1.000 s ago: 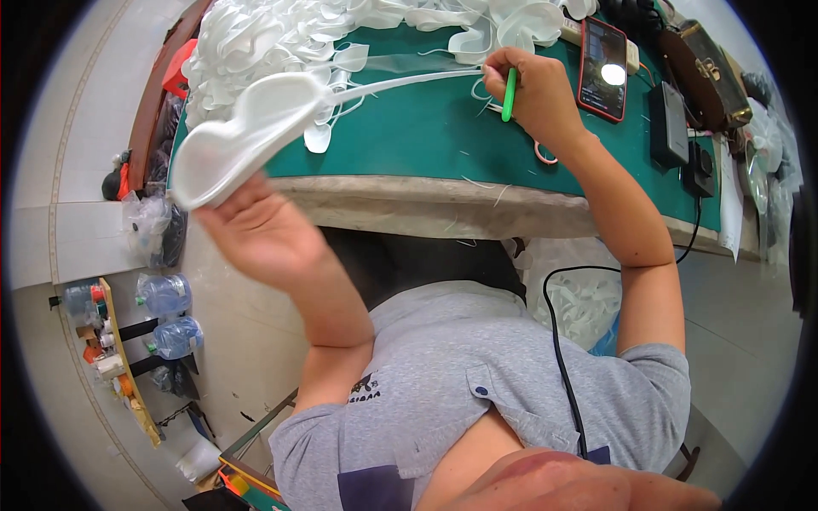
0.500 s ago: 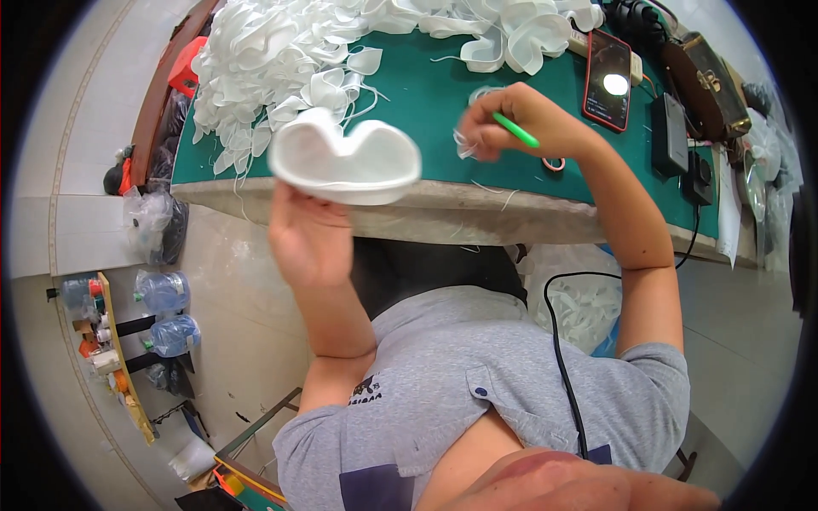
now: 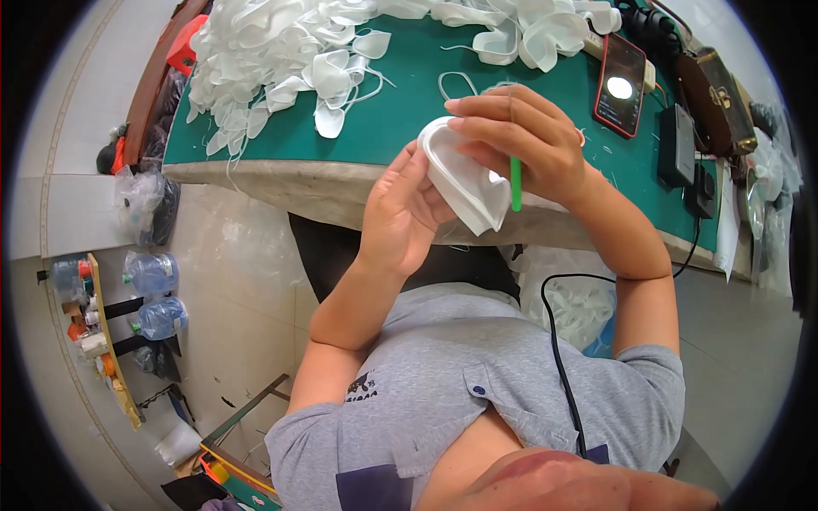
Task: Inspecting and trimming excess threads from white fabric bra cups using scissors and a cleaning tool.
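A white moulded piece with a curved, heart-like rim (image 3: 456, 175) is held on its side just off the table's near edge. My left hand (image 3: 396, 213) grips it from the left, thumb along its upper side and fingers beneath. My right hand (image 3: 537, 140) is closed round a slim green-handled tool (image 3: 516, 183), whose tip is hidden by the fingers. Those fingertips reach over the piece's upper right rim; whether they touch it I cannot tell. Beyond them a loop of thin white strip (image 3: 456, 83) lies on the green tabletop (image 3: 400, 102).
Heaped white moulded pieces (image 3: 247, 72) cover the far left, with more pieces (image 3: 520, 34) at the back. To the right are a red-cased phone (image 3: 619, 85), a black box (image 3: 676, 145) and a brown case (image 3: 720, 94). A black cable (image 3: 558, 341) hangs across my front.
My left hand has carried the white piece rightward and turned it on its side. My right hand has come to its rim, and the green tool now points downward.
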Demonstrator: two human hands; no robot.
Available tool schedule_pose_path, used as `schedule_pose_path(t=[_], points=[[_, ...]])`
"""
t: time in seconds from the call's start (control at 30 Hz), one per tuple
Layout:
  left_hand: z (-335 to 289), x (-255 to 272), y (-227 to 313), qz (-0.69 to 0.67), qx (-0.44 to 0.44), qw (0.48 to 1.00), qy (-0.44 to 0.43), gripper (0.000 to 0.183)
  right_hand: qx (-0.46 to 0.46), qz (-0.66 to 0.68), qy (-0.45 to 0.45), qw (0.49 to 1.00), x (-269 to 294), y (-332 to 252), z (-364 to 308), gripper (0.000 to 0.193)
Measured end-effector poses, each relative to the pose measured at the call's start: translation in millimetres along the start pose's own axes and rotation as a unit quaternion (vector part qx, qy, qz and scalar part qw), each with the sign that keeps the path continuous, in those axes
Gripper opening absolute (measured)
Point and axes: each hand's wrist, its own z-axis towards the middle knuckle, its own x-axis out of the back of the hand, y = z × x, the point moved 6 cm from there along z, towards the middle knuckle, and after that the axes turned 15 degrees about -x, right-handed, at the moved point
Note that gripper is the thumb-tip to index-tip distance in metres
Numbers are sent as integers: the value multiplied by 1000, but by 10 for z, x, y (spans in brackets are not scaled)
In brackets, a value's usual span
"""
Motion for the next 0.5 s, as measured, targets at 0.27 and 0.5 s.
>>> schedule_pose_path(t=[0.27,0.5], points=[[38,-76,-112,88,26,995,-33,40,83,-94,-35,991,-39,22,-130,37],[5,-69,-145,100,49,993,-42,41,135,-143,-22,980,-108,-51,-198,35]])
